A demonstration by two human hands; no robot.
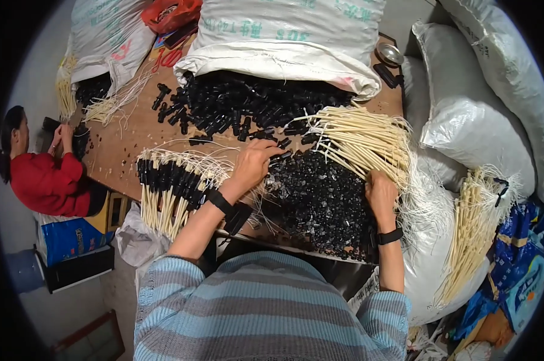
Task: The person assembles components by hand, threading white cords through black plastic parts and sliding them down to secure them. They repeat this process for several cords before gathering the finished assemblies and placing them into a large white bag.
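My left hand (252,165) reaches over the table's middle, thumb and fingers pinched on a small black plastic fitting (284,144). Just beyond lies a heap of similar black fittings (230,108). My right hand (381,191) is closed at the near edge of a bundle of thin cream-coloured sticks (362,135) with white strings at their right end; what its curled fingers hold is hidden. Between my hands spreads a pile of small glossy black pieces (320,198). Left of my left wrist, cream sticks fitted with black sleeves (169,180) lie in a row, white strings trailing from them.
A large white woven sack (284,54) opens onto the brown table (118,150). Red scissors (166,58) lie at the back left. A person in red (49,183) works at the left. Stuffed sacks (470,102) and another stick bundle (464,234) crowd the right side.
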